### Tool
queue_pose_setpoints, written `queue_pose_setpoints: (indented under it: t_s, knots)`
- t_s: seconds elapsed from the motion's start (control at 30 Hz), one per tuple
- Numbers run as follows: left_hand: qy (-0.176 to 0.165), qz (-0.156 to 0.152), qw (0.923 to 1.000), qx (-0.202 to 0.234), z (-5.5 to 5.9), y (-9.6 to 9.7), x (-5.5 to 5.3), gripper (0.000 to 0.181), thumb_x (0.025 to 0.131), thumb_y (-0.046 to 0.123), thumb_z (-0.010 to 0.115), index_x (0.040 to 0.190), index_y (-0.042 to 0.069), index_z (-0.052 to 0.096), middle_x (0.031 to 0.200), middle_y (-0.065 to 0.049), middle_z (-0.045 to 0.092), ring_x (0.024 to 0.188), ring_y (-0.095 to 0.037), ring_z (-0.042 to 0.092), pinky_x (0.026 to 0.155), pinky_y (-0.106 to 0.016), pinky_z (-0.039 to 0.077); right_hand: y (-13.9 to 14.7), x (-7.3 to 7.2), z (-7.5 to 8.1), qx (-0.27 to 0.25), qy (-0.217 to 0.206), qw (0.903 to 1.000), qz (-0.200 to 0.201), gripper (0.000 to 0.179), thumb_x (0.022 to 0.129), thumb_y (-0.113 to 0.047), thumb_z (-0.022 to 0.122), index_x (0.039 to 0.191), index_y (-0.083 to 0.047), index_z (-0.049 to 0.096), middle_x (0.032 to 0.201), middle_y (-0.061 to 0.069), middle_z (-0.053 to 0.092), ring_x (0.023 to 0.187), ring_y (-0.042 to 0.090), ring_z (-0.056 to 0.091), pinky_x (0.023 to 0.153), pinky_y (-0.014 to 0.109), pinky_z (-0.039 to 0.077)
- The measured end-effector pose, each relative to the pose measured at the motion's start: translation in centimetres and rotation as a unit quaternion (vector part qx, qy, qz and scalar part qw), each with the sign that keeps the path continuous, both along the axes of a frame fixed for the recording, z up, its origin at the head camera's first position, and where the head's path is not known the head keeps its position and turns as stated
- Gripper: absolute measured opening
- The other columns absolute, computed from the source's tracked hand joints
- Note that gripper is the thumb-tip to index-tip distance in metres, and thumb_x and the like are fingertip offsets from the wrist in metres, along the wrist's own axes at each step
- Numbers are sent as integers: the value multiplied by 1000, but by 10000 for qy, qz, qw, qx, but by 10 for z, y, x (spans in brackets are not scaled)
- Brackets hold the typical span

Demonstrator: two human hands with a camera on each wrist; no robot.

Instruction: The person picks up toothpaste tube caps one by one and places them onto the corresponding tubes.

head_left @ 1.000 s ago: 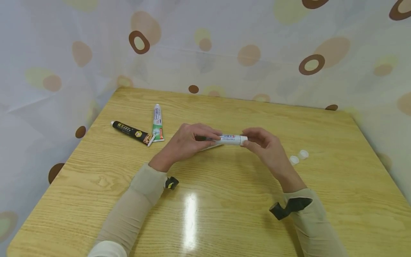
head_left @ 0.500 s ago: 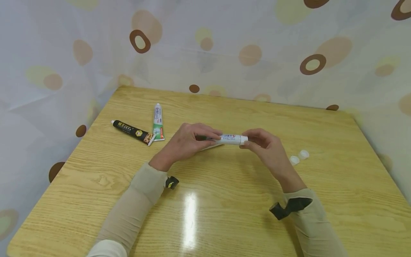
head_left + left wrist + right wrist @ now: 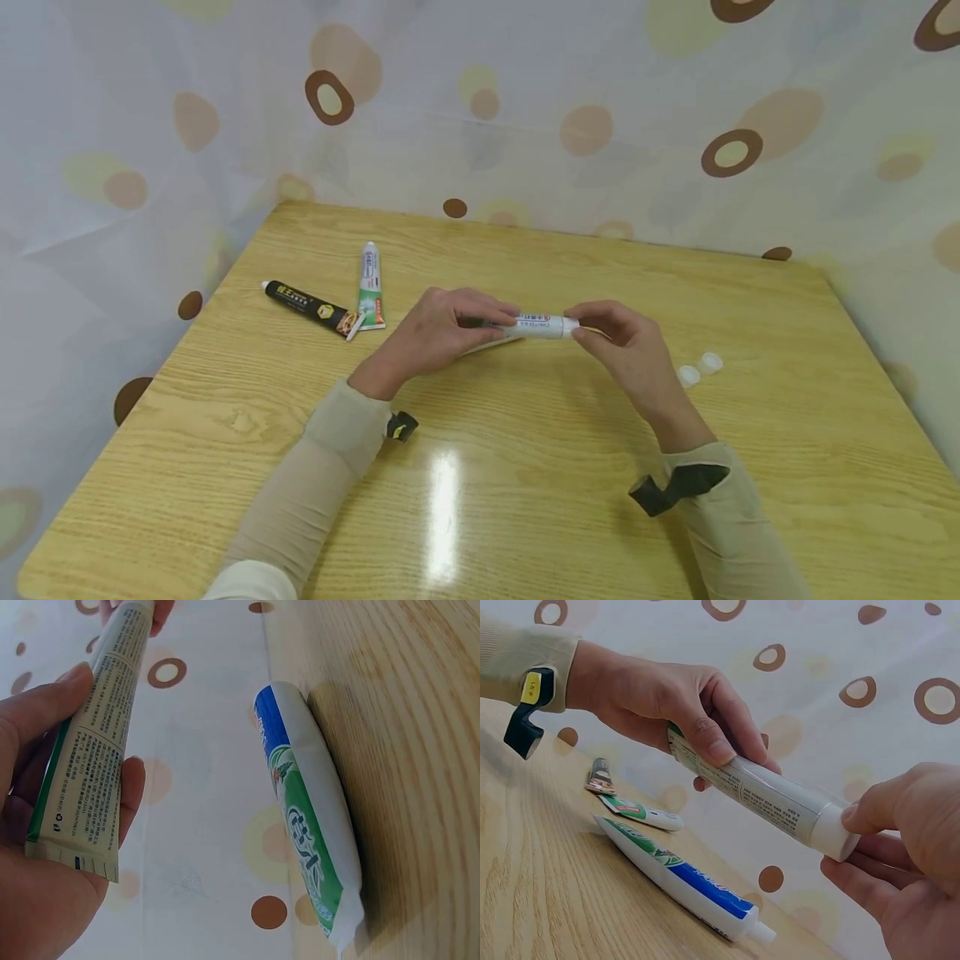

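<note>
My left hand (image 3: 450,329) grips a white and green toothpaste tube (image 3: 534,325) around its flat crimped end, holding it level above the table. At the tube's other end, the thumb and fingers of my right hand (image 3: 628,350) pinch the white cap (image 3: 832,831). Printed small text covers the tube's side in the left wrist view. Below it on the table lies a second toothpaste tube (image 3: 682,874), blue, green and white, with a narrow white nozzle (image 3: 763,932). My left hand hides most of that one in the head view.
To the left lie a black toothpaste tube (image 3: 311,308) and a white and green toothpaste tube (image 3: 371,287), their flat ends touching or nearly so. Two white caps (image 3: 711,362) rest on the wooden table (image 3: 525,500) right of my right hand. A patterned curtain (image 3: 480,108) stands behind.
The fingers of my right hand have shifted slightly on the cap. My left hand and the tube stay in nearly the same place.
</note>
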State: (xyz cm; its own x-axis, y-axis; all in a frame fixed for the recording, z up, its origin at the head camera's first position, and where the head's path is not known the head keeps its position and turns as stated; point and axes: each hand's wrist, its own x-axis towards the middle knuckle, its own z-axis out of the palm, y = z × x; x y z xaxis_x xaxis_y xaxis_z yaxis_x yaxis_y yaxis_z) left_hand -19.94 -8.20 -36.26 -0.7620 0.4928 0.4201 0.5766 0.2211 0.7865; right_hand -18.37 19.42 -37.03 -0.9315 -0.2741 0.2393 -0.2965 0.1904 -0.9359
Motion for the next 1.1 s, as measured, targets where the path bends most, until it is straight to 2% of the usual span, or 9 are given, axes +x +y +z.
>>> queue_pose_setpoints:
  t_s: [0.13,0.27,0.47,0.6,0.7,0.93,1.1]
  knots:
    - [9,-10,10000,23,0,0,0,21,84,4,77,105,10,79,116,-5,74,101,-15,71,78,-28,59,-1,0,1,141,13,9996,-254,27,97,-16,64,120,0,66,116,0,68,104,11,63,89,18,53]
    - [172,-39,9998,-14,0,1,-1,25,83,1,77,106,9,78,117,-6,74,101,-15,71,78,-27,59,-2,1,2,308,20,9984,-484,27,97,-19,65,119,-3,68,115,2,68,102,11,64,87,17,53]
    - [692,5,9973,-230,0,2,-1,26,82,2,78,107,8,78,115,-7,74,102,-16,71,78,-22,58,-1,1,3,492,-30,9970,-602,28,97,-22,66,118,-5,70,114,-1,69,100,10,64,85,16,53]
    - [1182,5,9918,-486,-1,2,-1,26,82,6,79,108,8,78,115,-7,74,105,-18,70,82,-23,57,0,1,3,478,-130,9969,-614,29,96,-22,66,118,-3,70,112,-3,69,98,9,64,84,17,54]
    - [1375,4,9886,-619,-2,3,-2,27,82,7,79,109,8,77,116,-6,74,106,-19,69,85,-23,57,1,1,3,488,-171,9968,-613,30,96,-22,66,117,-2,70,110,-3,69,97,8,64,84,17,54]
    - [1425,1,9867,-775,-2,5,-2,27,83,8,79,110,8,77,117,-6,74,107,-19,69,86,-23,57,1,-1,3,516,-291,9963,-621,30,97,-23,66,117,-1,69,110,-3,69,97,7,64,84,17,54]
    - [1518,-1,9853,-782,-3,5,-1,26,83,8,79,109,8,77,116,-5,74,106,-18,69,86,-22,57,4,0,2,443,-391,9974,-423,31,97,-22,65,119,0,67,112,-3,69,100,8,63,86,17,53]
